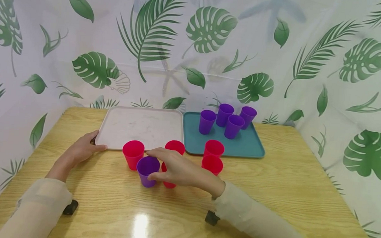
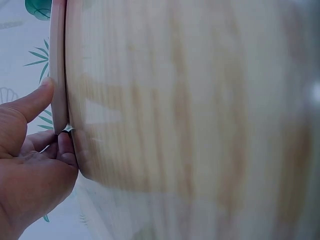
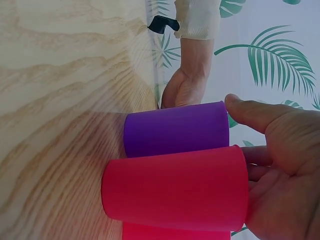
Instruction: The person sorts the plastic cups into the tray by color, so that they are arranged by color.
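Note:
In the head view, my right hand [image 1: 178,168] reaches around the rim of an upright purple cup [image 1: 148,172], thumb on the near side and index finger beyond it. The right wrist view has the thumb right at the rim of the purple cup [image 3: 175,130]; a red cup [image 3: 175,190] partly covers the other fingers. A second red cup [image 1: 133,155] stands just behind and left of the purple one, and more are partly hidden by the hand. My left hand [image 1: 81,147] pinches the white tray [image 1: 141,129] at its front left corner, thumb on the rim [image 2: 59,65], fingers curled below.
Several purple cups [image 1: 207,121] stand on the blue-green tray [image 1: 250,147], which adjoins the white tray's right side. Two red cups [image 1: 212,165] are at its front edge, right of my hand. A leaf-printed cloth [image 1: 206,62] hangs behind the wooden table [image 1: 108,208].

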### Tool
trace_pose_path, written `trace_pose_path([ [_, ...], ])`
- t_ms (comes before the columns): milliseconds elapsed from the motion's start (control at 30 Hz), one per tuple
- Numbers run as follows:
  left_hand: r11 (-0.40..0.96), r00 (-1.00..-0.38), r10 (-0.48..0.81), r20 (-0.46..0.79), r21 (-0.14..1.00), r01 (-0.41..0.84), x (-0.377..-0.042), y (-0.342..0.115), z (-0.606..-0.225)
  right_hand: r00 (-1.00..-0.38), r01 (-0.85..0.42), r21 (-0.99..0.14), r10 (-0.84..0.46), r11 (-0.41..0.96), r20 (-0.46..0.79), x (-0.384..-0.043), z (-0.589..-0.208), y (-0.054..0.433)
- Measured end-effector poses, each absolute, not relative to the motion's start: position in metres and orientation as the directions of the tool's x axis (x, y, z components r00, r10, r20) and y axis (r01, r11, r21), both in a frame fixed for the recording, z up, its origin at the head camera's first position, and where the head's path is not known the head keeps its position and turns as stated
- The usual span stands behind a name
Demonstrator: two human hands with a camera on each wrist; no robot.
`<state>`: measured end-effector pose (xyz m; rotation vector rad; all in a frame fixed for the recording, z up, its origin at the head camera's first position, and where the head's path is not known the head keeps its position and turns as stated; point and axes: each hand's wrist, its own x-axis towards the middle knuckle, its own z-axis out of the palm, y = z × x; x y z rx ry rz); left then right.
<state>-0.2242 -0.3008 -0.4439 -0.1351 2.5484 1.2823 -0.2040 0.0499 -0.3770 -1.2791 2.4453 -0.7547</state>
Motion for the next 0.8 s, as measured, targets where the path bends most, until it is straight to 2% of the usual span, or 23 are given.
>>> trace_pose_path([
  [800, 0.610, -0.953, 0.042, -0.299, 0.763, -0.213, -0.2246, -0.3006, -0.4403, -0.525, -0.732, -0.512, -0.851, 0.449, 0.004, -0.2039, -0.3788, 0.0444],
])
